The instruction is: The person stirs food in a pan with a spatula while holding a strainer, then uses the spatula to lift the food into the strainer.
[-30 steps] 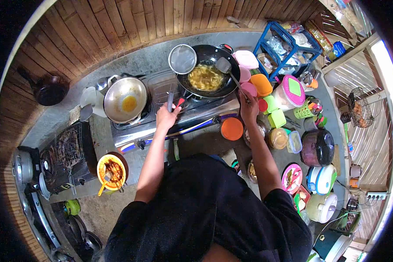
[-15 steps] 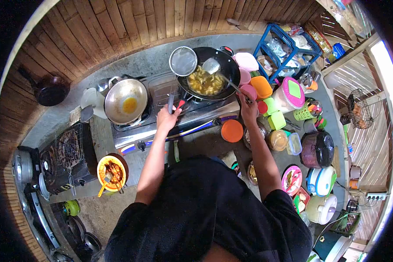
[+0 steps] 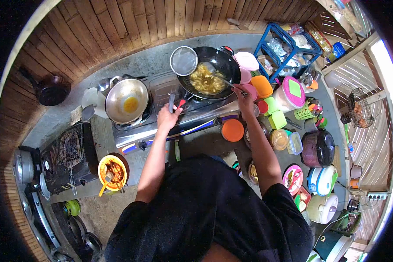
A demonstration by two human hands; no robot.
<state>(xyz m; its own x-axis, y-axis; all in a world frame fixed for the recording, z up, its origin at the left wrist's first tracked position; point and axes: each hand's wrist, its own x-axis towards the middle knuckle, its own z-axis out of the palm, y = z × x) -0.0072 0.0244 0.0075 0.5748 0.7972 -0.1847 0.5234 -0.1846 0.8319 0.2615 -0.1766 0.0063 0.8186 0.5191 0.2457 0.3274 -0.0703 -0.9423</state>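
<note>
A black wok (image 3: 225, 65) stands on the stove's right burner with yellowish pieces of food (image 3: 207, 81) in oil. My left hand (image 3: 167, 118) is closed around the grey handle of a round mesh strainer (image 3: 184, 61), which hangs over the wok's left rim. A red handle part (image 3: 181, 103), seemingly the wok's, lies against the same hand's fingers; whether they grip it is unclear. With my right hand (image 3: 244, 99) I hold a metal spatula (image 3: 224, 80) by its handle. Its blade is partly sunk in the food.
On the left burner sits a silver pan (image 3: 113, 100) with a little yellow oil. An orange bowl (image 3: 101, 168) of red sauce stands lower left, near a black grill stove (image 3: 70, 153). Lidded containers (image 3: 262, 87) and a blue rack (image 3: 266, 39) crowd the right side.
My right hand has moved slightly up and left, and the spatula blade has gone from above the food down into it. My left hand and the strainer have stayed nearly still.
</note>
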